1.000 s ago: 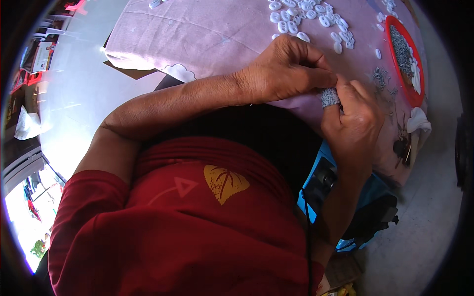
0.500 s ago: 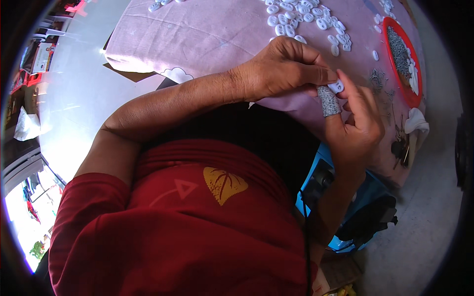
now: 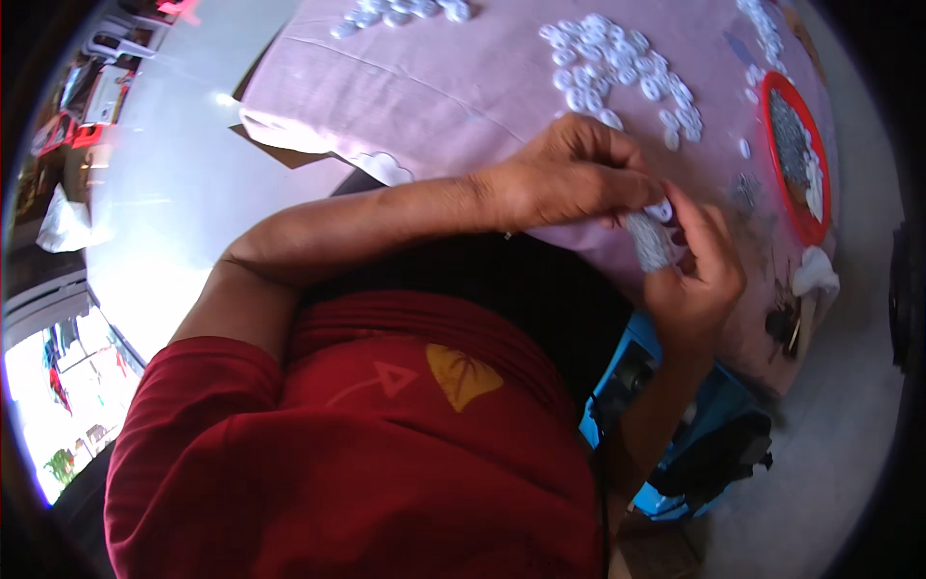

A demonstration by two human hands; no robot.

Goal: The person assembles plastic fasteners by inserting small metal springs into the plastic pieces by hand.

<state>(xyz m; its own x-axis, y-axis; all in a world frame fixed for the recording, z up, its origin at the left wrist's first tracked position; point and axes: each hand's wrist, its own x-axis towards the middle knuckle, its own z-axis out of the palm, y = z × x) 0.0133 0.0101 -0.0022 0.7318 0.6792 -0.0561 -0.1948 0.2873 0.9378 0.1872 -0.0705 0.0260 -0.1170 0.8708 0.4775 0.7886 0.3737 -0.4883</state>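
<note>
Hands meeting over near edge of pink cloth [image 3: 434,87] on table. Left hand [image 3: 569,179] curled, fingertips pinched on small white cap [image 3: 661,209]. Right hand [image 3: 699,275] just below and to the right of left, fingers closed round glittery silver strip [image 3: 648,241], thumb up against cap. Cap and strip touching, both right between the two hands' fingertips.

Beyond left hand: cluster of white caps [image 3: 617,68] spread on cloth, second small group [image 3: 400,12] far up. Right of right hand: red tray [image 3: 796,159] holding grey bits and a few white pieces; loose caps between tray and cluster. Blue box [image 3: 666,454] below right hand, beside lap.

Risks, judged only: cap tiny, pinch shallow, so could pop out and roll off cloth edge into lap or onto floor. Strip limp, may slip or twist in right hand if grip loosens, misaligning with cap. Left forearm lying across cloth edge; a drag could pull cloth and scatter loose caps.

Versus half a second earlier: hands in near-same place, pinch unchanged. Strip now seems a bit lower and more covered by right fingers; cap seems more tucked under left fingertips. Versus one second earlier: strip looks drawn out longer between the hands. Caps, tray unmoved.
</note>
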